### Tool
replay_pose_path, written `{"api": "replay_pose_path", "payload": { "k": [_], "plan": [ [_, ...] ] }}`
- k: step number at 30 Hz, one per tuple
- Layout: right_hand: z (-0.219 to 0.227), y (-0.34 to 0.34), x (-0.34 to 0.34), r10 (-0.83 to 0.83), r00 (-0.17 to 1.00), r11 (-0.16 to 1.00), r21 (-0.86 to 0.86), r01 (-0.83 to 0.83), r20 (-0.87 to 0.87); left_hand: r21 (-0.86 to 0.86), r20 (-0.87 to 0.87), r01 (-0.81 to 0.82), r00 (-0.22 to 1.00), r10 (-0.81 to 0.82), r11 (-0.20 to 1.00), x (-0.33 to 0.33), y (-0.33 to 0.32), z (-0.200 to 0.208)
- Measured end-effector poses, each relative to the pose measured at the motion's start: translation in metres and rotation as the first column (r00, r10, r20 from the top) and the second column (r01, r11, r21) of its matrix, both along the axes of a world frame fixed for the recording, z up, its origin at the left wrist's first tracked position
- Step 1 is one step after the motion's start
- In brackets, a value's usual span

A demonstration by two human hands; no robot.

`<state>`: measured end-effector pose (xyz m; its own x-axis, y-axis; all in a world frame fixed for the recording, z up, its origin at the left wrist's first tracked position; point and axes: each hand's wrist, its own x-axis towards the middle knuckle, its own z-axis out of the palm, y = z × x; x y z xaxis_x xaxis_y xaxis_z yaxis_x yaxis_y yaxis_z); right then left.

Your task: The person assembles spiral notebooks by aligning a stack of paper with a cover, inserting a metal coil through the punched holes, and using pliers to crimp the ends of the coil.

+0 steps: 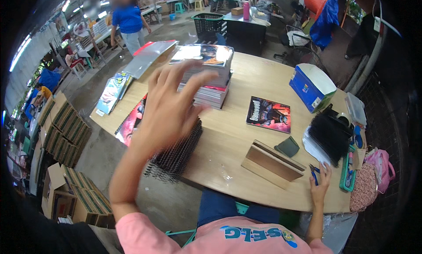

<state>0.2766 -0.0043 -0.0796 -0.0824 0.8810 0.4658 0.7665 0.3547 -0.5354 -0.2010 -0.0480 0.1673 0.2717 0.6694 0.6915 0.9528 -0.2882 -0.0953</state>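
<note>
My left hand (pixel 169 105) is raised over the left part of the table with its fingers apart and nothing in them. Under it, partly hidden, lies a pile of spiral-bound books with black coils (pixel 176 155) along the near side. Just beyond the hand rises a tall stack of books (pixel 211 93) with glossy covers. Low at the right, my right hand (pixel 322 183) grips blue-handled pliers (pixel 314 175), jaws pointing away from me. Left of the pliers is a wooden stand (pixel 272 164). One book with a dark and red cover (pixel 269 114) lies flat beyond it.
A heap of black coils (pixel 329 135) lies at the right, near a blue box (pixel 307 88) and a green basket (pixel 348 175). A dark angled piece (pixel 287 146) sits behind the stand. Cartons (pixel 66 126) stand on the floor at left. A person in blue (pixel 128 21) stands beyond the table.
</note>
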Motion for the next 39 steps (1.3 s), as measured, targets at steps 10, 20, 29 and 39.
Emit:
{"api": "replay_pose_path", "payload": {
  "k": [10, 20, 29, 39],
  "plan": [
    [0.035, 0.009, -0.087, 0.343, 0.926, 0.933, -0.061, -0.356, -0.155, -0.674, 0.518, -0.108, 0.637, 0.571, 0.731, 0.064, 0.227, -0.262],
    [0.057, 0.038, -0.078, 0.172, 0.961, 0.984, 0.088, -0.156, -0.215, -0.432, 0.704, 0.098, 0.657, 0.268, 0.896, 0.061, 0.214, -0.216],
    [0.126, 0.062, -0.168, 0.408, 0.674, 0.846, -0.021, -0.532, -0.616, 0.016, 0.982, 0.480, 0.156, -0.104, 0.877, 0.055, 0.082, -0.175],
    [0.098, 0.050, -0.215, 0.486, 0.767, 0.858, 0.058, -0.511, -0.419, -0.039, 0.999, 0.452, 0.039, 0.024, 0.891, 0.020, 0.082, -0.246]
  ]
}}
